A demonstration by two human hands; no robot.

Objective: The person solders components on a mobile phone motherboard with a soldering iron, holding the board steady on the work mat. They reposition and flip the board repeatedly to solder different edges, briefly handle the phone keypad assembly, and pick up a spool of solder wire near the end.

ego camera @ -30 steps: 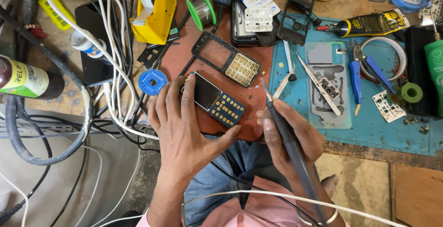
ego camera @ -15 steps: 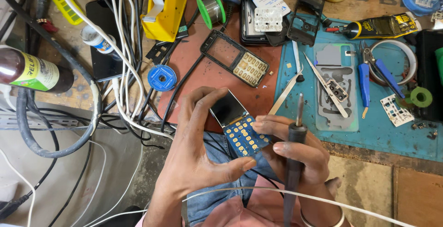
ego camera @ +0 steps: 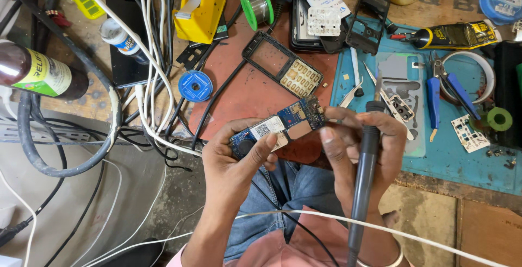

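A blue phone circuit board (ego camera: 283, 123) with a white sticker lies across both hands over the bench edge. My left hand (ego camera: 239, 161) grips its lower left end, thumb on top. My right hand (ego camera: 359, 147) pinches the board's right end with thumb and fingertips. A black soldering iron (ego camera: 365, 174) is tucked in the same right hand, tip pointing up and cable running down toward my lap. The board shows its component side.
An empty black phone frame with a keypad (ego camera: 283, 66) lies on the red mat (ego camera: 244, 93). Tweezers (ego camera: 353, 85), blue-handled pliers (ego camera: 443, 90) and small parts sit on the blue mat (ego camera: 462, 153). A yellow tape dispenser (ego camera: 201, 6), solder spools and tangled cables (ego camera: 147, 82) crowd the left.
The board was turned over from its keypad side to its component side and rotated nearly level. My right hand, with the iron, rose to pinch its right end.
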